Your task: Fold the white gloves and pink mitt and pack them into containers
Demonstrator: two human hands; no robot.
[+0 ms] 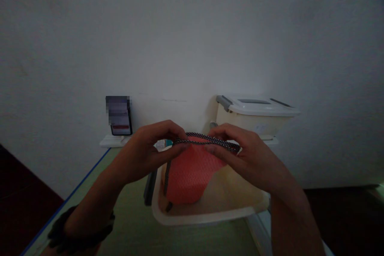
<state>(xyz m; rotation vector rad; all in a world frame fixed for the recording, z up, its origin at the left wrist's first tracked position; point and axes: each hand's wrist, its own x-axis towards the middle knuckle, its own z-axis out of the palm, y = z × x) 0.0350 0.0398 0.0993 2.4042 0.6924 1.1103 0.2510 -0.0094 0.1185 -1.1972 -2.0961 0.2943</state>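
Observation:
A red textured fabric piece (189,180) hangs in the middle of the head view, with a black-and-white braided cord (199,141) along its top and more dark trim down its left side. My left hand (141,154) pinches the corded top edge between thumb and fingers. On the other side, my right hand (250,156) is closed on the same edge, its thumb in front and fingers behind. Below hangs the fabric over an open cream bin (207,219) with a pale rim; its lower end dips inside. Whether it touches the bin's bottom I cannot tell.
A lidded white storage box (255,124) with grey latches stands at the back right by the wall (192,40). At the back left a phone (122,124) leans upright. Green-topped table (132,224) has a blue left edge. A dark handle (150,187) sits at the bin's left.

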